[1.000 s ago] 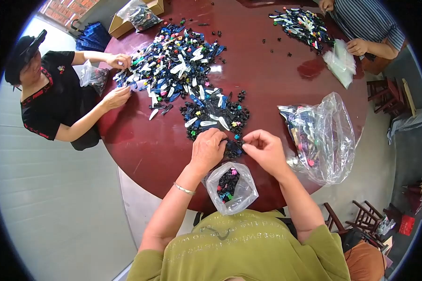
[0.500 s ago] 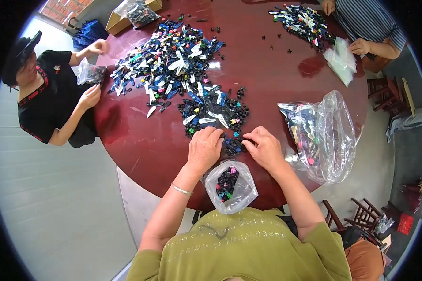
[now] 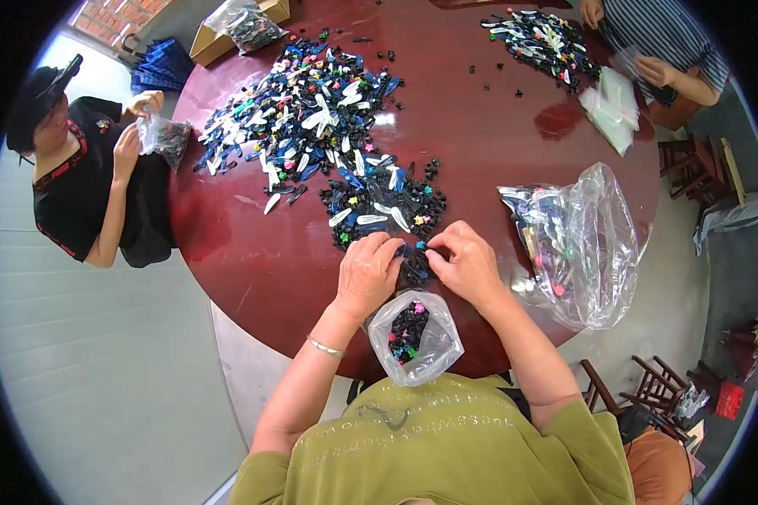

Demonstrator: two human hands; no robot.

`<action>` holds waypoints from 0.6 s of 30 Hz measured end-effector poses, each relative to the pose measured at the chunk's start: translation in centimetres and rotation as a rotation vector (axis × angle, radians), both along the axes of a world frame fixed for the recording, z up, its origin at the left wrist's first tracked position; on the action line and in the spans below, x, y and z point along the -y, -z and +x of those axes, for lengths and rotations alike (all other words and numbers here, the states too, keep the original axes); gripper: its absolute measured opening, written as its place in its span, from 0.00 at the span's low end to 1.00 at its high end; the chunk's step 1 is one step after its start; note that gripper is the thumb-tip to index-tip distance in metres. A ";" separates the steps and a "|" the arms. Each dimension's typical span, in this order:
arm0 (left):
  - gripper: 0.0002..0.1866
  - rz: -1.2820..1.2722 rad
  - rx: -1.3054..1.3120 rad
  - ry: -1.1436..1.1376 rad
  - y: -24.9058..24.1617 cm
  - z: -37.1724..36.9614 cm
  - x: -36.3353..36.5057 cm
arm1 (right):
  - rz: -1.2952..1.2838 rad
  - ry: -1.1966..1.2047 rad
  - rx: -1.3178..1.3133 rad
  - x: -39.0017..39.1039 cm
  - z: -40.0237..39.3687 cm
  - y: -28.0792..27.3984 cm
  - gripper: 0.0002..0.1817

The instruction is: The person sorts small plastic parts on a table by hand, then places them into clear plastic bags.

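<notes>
My left hand (image 3: 367, 271) is closed at the near end of a small pile of dark clips (image 3: 372, 202), its fingertips among the pieces. What it pinches, if anything, is too small to tell. Opposite it, my right hand (image 3: 465, 263) has thumb and forefinger pressed together beside a blue flower clip and small black pieces; its hold is partly hidden. Just below both hands, an open clear bag (image 3: 438, 341) holds black clips (image 3: 408, 330) with pink, green and red bits.
A large mixed clip heap (image 3: 303, 109) covers the back left of the red table (image 3: 480, 135). A full clear bag (image 3: 598, 244) lies right. A person in black (image 3: 84, 177) handles a bag at left; another in stripes (image 3: 665, 42) is at back right.
My right hand has shifted slightly left and up, nearer my left hand. The person at left has brought both hands together at their bag. The person at back right has lifted a clear bag.
</notes>
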State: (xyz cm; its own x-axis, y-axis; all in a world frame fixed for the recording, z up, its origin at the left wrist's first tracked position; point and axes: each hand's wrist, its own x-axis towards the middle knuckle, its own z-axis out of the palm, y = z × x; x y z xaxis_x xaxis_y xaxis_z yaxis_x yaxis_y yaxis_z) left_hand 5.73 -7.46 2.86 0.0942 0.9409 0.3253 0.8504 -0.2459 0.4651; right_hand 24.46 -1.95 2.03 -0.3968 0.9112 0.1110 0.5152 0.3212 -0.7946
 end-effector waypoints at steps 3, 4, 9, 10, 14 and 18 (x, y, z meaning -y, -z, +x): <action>0.16 -0.011 0.011 -0.018 -0.2 -0.1 0.2 | -0.418 0.078 -0.306 -0.3 0.5 -0.1 0.05; 0.15 -0.013 0.013 -0.019 -0.2 -0.1 0.2 | -0.543 0.088 -0.471 -0.4 0.6 -0.3 0.05; 0.15 -0.018 0.031 0.013 -0.3 -0.3 0.4 | -0.663 -0.146 -0.627 1.0 2.1 -5.8 0.08; 0.14 -0.022 0.041 0.033 -0.5 -0.4 0.4 | -0.584 -0.255 -0.627 1.5 2.1 -6.8 0.08; 0.13 -0.049 0.044 0.107 -0.5 -0.4 0.2 | -0.454 -0.239 -0.566 1.7 1.8 -7.6 0.08; 0.11 0.010 -0.001 0.108 -0.3 0.0 -0.1 | -0.289 0.075 -0.282 -0.4 2.3 -1.9 0.07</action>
